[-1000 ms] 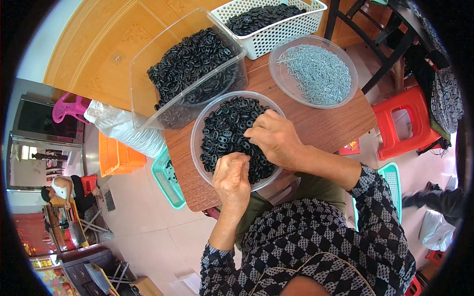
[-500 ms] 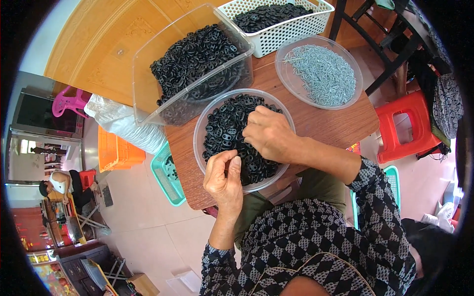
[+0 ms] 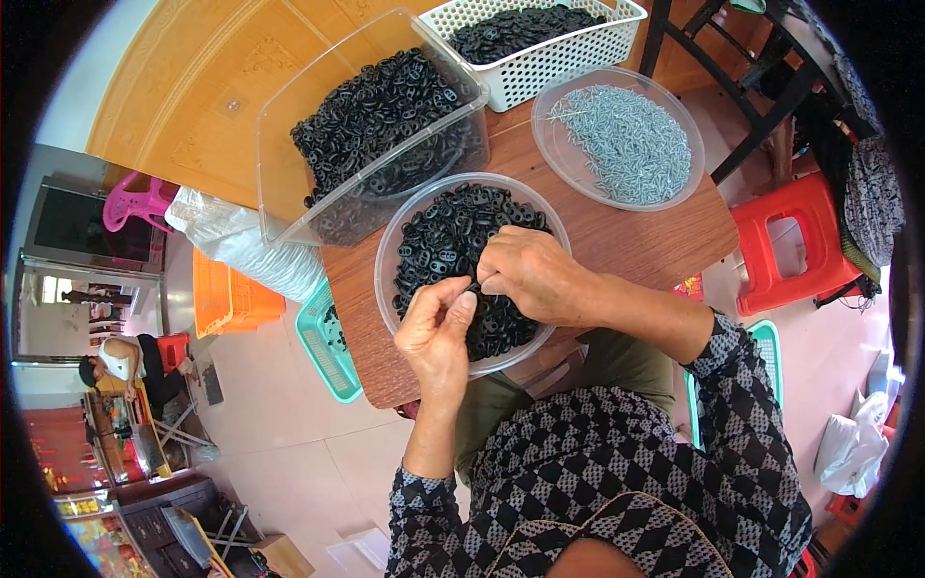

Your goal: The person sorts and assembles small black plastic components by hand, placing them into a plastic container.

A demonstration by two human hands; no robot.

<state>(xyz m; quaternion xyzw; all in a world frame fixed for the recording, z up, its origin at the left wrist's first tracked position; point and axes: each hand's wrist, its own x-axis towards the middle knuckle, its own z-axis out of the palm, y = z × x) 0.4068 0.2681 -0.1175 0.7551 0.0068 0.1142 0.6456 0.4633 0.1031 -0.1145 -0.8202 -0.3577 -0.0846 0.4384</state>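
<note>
My left hand and my right hand meet fingertip to fingertip above a round clear tub. Both are closed in a pinch; a tiny dark bit shows between them, too small to name. Heaped in the tub are small black oval pieces with holes, partly covered by my hands. To the right of the tub, a round clear tray carries a pile of short silvery screw-like pins.
A clear bin of black pieces leans at the back left of the wooden table. Behind stands a white perforated basket with more. Red stool at right; green basket and orange crate at left.
My hands have come together over the tub: the right fingers lifted off the black pieces and lowered toward me, while the left fingertips rose to meet them.
</note>
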